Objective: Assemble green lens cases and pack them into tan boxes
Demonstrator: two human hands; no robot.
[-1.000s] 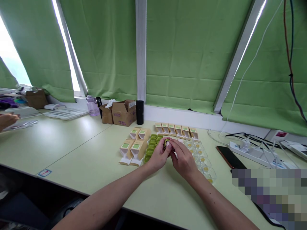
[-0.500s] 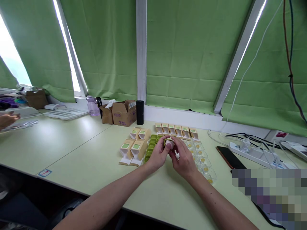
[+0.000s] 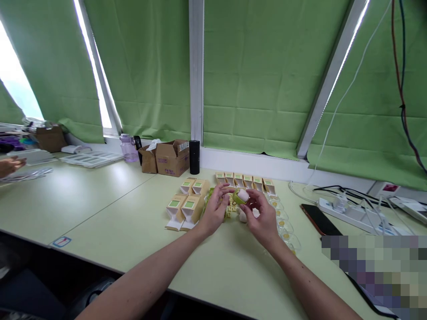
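The right hand [image 3: 263, 218] pinches a small green cup [image 3: 240, 196] between thumb and fingertips and holds it tilted above the table [image 3: 110, 213], with a white rounded piece sitting in its mouth. The left hand [image 3: 216, 207] is beside it with its fingers loosely spread and holding nothing. Its fingertips come close to the cup, but whether they touch it is hard to tell.

The step in hand looks like seating the white piece in the cup. Another white piece [image 3: 243, 217] lies on the table just under the right hand, beside clear cups with yellow centres [image 3: 286, 226]. As a judgement, the next move calls for a steady pinch on the cup and a light press from the free fingers, so that the white piece goes in straight.

Tan boxes with green windows [image 3: 182, 208] stand to the left and a row of smaller ones [image 3: 247, 181] behind. A phone [image 3: 318, 218] and a power strip [image 3: 350, 212] lie to the right, and a co-worker's hand [image 3: 10, 165] rests far left.
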